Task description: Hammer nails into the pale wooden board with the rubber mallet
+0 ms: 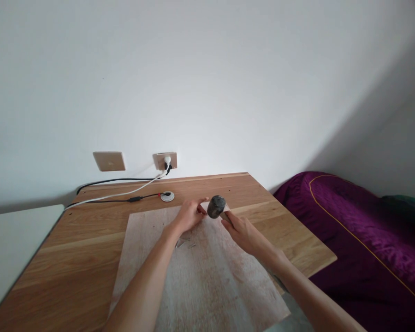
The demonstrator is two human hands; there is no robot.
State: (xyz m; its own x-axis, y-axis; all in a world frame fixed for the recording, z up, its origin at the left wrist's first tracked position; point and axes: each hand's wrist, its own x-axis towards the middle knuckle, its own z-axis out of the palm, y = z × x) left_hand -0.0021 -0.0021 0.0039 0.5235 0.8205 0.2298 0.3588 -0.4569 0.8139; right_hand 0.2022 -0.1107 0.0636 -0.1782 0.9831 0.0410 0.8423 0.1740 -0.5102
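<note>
A mallet (216, 207) with a dark, rounded head and a pale handle is gripped in my right hand (244, 230). Its head hangs over the far part of a pale, worn wooden board (207, 272), close beside the fingertips of my left hand (190, 214). The fingers of my left hand are curled together in a pinch at the board's far edge; what lies between them is too small to make out. Several thin nails (185, 242) lie loose on the board near my left wrist.
The board rests on a wooden table (90, 244) against a white wall. Cables (124, 193) run from a wall socket (166, 161) and a round white disc (167, 197) toward the left. A white surface (17, 249) adjoins at left, a purple-covered bed (352, 230) at right.
</note>
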